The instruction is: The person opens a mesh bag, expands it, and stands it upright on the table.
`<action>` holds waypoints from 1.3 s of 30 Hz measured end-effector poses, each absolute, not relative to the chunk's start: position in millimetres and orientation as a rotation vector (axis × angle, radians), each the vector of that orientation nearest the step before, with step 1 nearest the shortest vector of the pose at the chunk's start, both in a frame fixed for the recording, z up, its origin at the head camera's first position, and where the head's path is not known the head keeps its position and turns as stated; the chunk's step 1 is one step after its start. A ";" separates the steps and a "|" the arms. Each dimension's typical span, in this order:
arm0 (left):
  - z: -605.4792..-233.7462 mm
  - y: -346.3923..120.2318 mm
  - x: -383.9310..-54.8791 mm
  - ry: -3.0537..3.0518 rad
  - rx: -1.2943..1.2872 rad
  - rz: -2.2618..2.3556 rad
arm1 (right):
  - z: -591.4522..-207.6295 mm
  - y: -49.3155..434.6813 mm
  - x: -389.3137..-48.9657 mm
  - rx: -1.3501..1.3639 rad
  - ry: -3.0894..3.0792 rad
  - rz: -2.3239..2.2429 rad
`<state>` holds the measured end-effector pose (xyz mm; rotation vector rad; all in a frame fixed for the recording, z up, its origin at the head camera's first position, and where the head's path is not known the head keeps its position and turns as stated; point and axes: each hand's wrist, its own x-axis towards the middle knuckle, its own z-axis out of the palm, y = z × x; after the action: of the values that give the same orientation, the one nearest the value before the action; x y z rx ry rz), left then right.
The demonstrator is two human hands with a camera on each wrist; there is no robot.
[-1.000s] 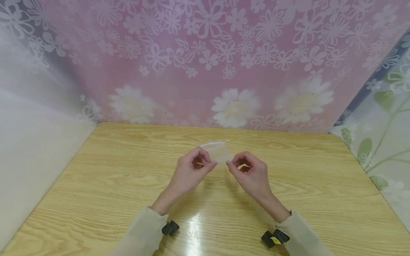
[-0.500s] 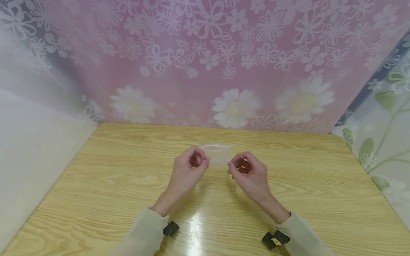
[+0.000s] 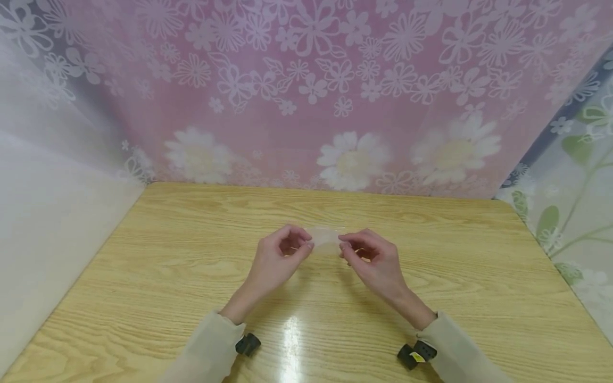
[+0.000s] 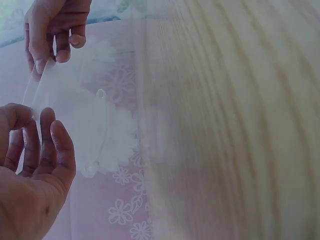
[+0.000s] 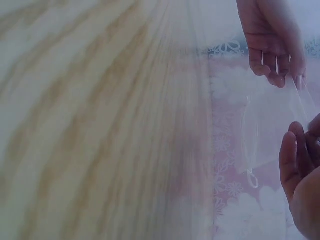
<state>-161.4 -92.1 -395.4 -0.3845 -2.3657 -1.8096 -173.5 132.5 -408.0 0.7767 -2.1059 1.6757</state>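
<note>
A small see-through bag [image 3: 325, 240] is stretched between both hands above the table. It looks like a drawstring bag: in the wrist views the pale bag [image 4: 75, 122] hangs with a thin cord along its lower edge, and a small cord loop [image 5: 252, 180] shows at one corner. My left hand [image 3: 281, 254] pinches one upper corner between thumb and index finger. My right hand [image 3: 375, 256] pinches the opposite upper corner, its other fingers loosely bent. From the head view the bag appears foreshortened, and its cord is hard to make out.
The wood-grain table [image 3: 167, 255] lies beneath the hands. A pink flowered curtain [image 3: 273, 122] hangs behind its far edge, with pale cloth [image 3: 57, 202] at the left and a leafy curtain [image 3: 574, 223] at the right. Small black cameras [image 3: 411, 356] sit on the wrists.
My left hand has shifted slightly left, widening the gap between the hands. The bag's far edge has dropped and now looks shorter from the head view.
</note>
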 end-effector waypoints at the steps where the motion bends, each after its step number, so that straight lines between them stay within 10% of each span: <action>1: -395.2 -92.3 -160.8 -2.369 -0.386 -1.799 | -408.0 131.6 -173.3 0.766 -2.105 1.663; 39: -395.2 -84.0 -160.1 -2.323 -0.280 -1.702 | -405.3 122.7 -166.7 0.402 -2.257 1.676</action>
<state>-160.1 -84.0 -395.2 -0.2801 -2.3232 -1.7017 -166.7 122.7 -405.3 0.4021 -2.2565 1.6756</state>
